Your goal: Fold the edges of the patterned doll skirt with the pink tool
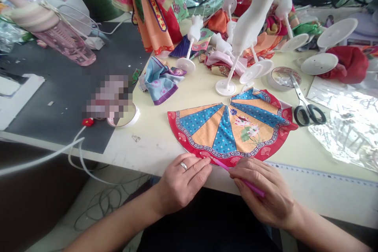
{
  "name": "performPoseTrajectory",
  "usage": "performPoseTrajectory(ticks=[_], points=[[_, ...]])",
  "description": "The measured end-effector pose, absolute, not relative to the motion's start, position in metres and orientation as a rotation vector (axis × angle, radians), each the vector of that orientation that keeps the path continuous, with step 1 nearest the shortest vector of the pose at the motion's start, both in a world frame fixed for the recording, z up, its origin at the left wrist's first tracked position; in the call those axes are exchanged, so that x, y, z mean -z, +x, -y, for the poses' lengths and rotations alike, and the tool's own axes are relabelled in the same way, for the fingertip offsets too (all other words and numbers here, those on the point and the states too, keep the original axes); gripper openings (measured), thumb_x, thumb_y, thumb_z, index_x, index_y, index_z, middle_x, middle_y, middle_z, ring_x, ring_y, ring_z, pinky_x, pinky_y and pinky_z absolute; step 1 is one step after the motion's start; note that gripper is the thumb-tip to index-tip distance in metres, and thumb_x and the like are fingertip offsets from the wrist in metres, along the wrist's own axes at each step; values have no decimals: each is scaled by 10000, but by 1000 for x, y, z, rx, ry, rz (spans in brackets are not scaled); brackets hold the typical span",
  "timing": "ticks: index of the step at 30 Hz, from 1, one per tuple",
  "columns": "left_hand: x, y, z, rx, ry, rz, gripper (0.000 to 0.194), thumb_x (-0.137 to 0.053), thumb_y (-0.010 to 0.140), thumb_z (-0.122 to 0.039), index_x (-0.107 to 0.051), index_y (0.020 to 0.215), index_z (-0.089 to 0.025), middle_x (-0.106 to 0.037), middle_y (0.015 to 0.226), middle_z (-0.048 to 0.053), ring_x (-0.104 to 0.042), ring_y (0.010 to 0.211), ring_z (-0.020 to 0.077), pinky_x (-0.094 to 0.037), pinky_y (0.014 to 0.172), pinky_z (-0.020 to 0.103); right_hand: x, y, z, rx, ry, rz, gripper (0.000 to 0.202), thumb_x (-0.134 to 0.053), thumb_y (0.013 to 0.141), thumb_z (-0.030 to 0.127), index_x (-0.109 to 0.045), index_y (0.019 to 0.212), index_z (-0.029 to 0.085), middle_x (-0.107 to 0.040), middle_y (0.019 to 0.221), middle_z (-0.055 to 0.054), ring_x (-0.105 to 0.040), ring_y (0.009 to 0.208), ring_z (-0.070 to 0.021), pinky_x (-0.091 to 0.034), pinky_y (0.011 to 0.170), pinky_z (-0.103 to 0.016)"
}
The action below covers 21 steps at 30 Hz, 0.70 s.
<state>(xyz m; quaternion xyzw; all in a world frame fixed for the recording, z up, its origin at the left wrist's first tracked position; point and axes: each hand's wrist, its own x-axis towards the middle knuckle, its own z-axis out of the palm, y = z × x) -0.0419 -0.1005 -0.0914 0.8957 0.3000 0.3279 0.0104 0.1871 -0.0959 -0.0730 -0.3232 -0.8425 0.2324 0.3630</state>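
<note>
A fan-shaped piece of printed fabric, with blue and orange panels and a red hem, lies on the table at my front. My left hand, a ring on one finger, has its fingers closed at the hem's near edge; the thumb is hidden. In my right hand is a slim pink pen-like tool. Its tip meets the red hem just right of my left fingertips. What kind of tool it is I cannot make out.
White doll stands and small garments crowd the back. Black-handled scissors rest against a tape roll on the right. A tape measure strip runs along the front edge. At left are another tape roll and a pink bottle.
</note>
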Motion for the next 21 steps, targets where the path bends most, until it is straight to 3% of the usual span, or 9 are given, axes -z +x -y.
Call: performPoseTrajectory(ticks=[8,21], points=[[86,-39,100,-984,2855,-956,226,-513,826,-45,-624,1021,-15,-700,1018,170,-655,855,236,-569,731,402,72,187,96,-625,-820,2164,234,-535,785,0,-575,996,95,-608,770,-68,-548,684,-146,-466,587,-295],[84,-39,98,-989,2893,-945,238,-472,836,-57,-628,1012,-26,-706,1003,167,-659,868,223,-569,756,401,72,187,96,-607,-822,2172,236,-528,793,10,-570,1007,102,-612,782,-67,-555,700,-148,-473,603,-296]])
